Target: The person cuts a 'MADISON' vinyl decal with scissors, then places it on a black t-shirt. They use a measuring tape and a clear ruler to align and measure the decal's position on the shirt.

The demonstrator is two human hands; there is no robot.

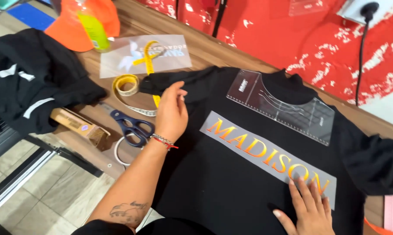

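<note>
The left hand [171, 114] lies on a black cotton sweatshirt [231, 182] spread flat on a brown wooden table [214, 48]. Its fingers are loosely curled, with thumb and forefinger pinching close together near the garment's shoulder seam; whether they actually grip fabric cannot be told. A thin red and silver bracelet [164, 141] circles the wrist, and a dark tattoo shows on the forearm.

The right hand [309, 209] rests flat with its fingers spread fairly wide, fingertips pressing the lower right end of a long grey transfer strip with orange and yellow gradient lettering [268, 156]. The strip lies diagonally across the chest of the sweatshirt.

Just above the strip, touching the neckline, sits a clear acrylic alignment ruler with a curved cut-out [283, 106].

Just left of the left hand lie blue-handled scissors [129, 126], and beside them a yellow measuring tape [131, 87], partly coiled, one end trailing toward the thumb. Below the scissors is a small brown cardboard box [76, 124]. Further up the table sits a second clear transfer sheet with a pale print [146, 54], then an orange cap [74, 24] with a yellow-green bottle [94, 26] in front of it. A heap of other black clothing [26, 78] fills the far left. A red wall with flaking paint [292, 30] runs behind the table.
</note>
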